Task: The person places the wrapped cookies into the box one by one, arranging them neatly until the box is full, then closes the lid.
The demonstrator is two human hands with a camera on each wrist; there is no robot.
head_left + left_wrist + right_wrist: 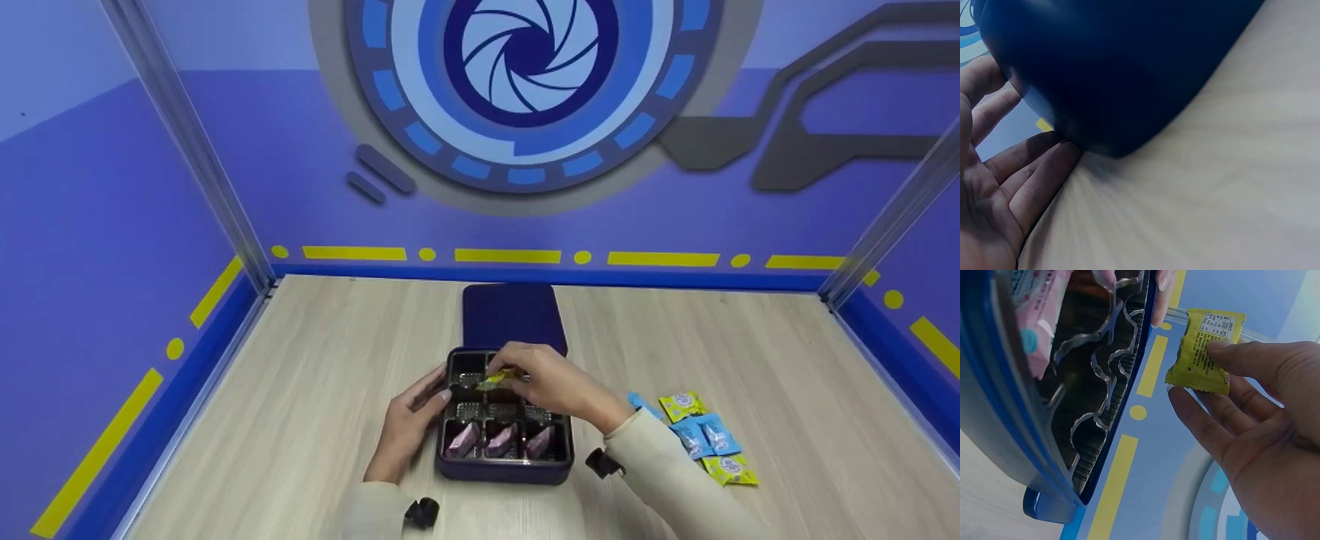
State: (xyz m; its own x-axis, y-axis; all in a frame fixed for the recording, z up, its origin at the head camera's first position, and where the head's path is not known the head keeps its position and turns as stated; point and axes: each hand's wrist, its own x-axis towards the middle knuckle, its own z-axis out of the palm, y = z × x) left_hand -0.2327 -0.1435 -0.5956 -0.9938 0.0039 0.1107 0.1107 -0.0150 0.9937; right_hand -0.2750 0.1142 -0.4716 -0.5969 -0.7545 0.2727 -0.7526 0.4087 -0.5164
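A dark blue box (pixel 504 472) with a black divided insert stands on the table. Pink wrapped packets (pixel 501 441) occupy its three front compartments; one pink packet (pixel 1044 320) shows close up in the right wrist view. My left hand (pixel 411 420) holds the box's left wall, thumb over the rim and fingers against the outside; in the left wrist view those fingers (pixel 1033 174) touch the blue side. Between thumb and fingers, my right hand (pixel 551 379) pinches a small yellow wrapped packet (pixel 1207 351) above the back compartments. That hand partly hides the back row.
Behind the box lies a dark blue lid (pixel 510 315). To the right is a loose group of yellow packets (pixel 729 470) and blue packets (pixel 705 435), one partly behind the right sleeve. Blue panels (pixel 570 225) wall the table (pixel 345 330) at the back and sides.
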